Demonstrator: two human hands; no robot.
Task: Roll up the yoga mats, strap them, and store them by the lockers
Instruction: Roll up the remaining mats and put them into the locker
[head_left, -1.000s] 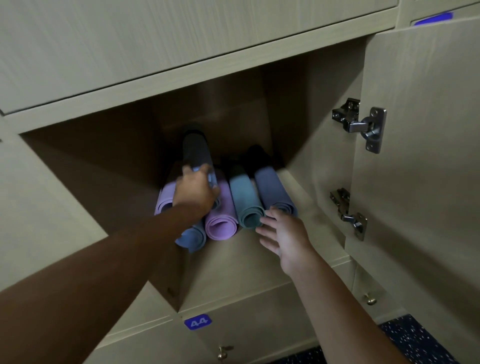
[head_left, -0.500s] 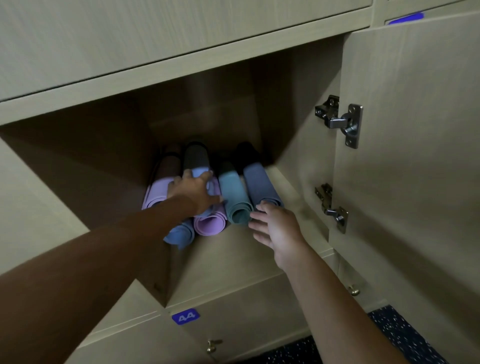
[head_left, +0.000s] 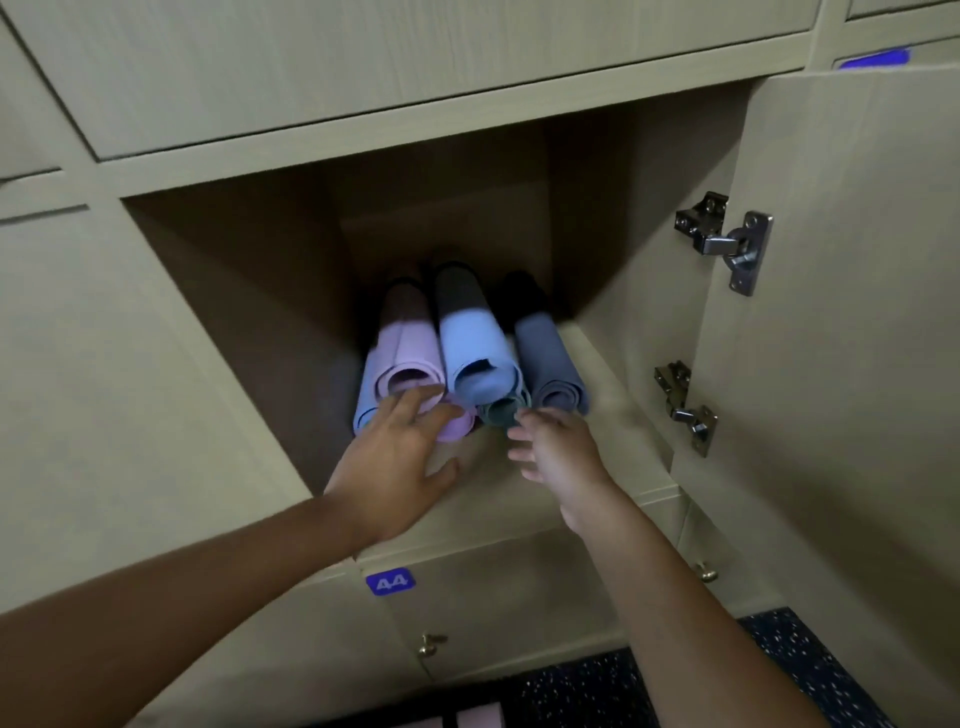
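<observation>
Several rolled yoga mats lie stacked end-out inside an open locker (head_left: 613, 364). A lilac mat (head_left: 410, 353) and a light blue mat (head_left: 475, 353) sit on top. A slate-blue mat (head_left: 550, 364) lies at the right, and the end of a teal mat (head_left: 501, 413) shows under the light blue one. My left hand (head_left: 400, 467) has straight fingers, its fingertips touching the end of the lilac mat and a pink mat end (head_left: 457, 428) below. My right hand (head_left: 556, 452) reaches with relaxed fingers to the teal mat's end.
The locker door (head_left: 841, 312) stands open at the right with two metal hinges (head_left: 727, 244). Shut lockers surround the opening; the one below bears a blue label 44 (head_left: 389, 583) and a small knob (head_left: 428, 644). Dark speckled floor (head_left: 597, 691) lies below.
My left hand has let go of the light blue mat, which now lies on top of the stack, and drawn back to the mat ends. The view shifted slightly.
</observation>
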